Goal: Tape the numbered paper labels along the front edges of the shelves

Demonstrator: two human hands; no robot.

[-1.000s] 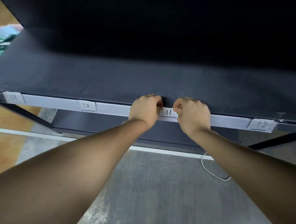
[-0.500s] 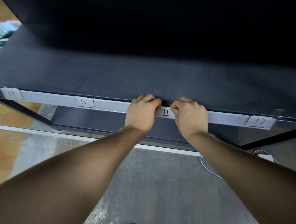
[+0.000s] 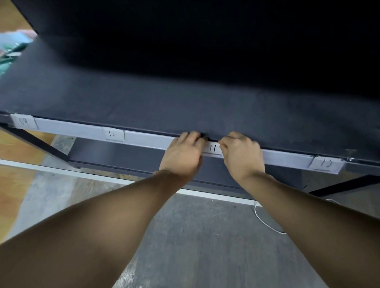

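Hands first: left hand (image 3: 184, 152) and right hand (image 3: 241, 156) are both on label 11 (image 3: 213, 148), which sits on the pale front strip (image 3: 74, 129) of the dark shelf (image 3: 187, 103). Left grip is curled, with the fingers hooked over the strip's top edge at the label's left end. Right grip is curled too, fingertips pressed down on the label's right end. So both are clamped on that label, and only the number shows in the small gap between them.

Versus a second ago, not much has changed: same label, same spots. The left fingers do reach a bit further over the edge now, rather than sitting as a tight fist.

Label 09 (image 3: 24, 121), label 10 (image 3: 113, 134) and label 12 (image 3: 325, 163) are stuck along the same strip, 12 out by its right end. A white cable (image 3: 266, 222) lies on the grey floor (image 3: 211, 245) below.
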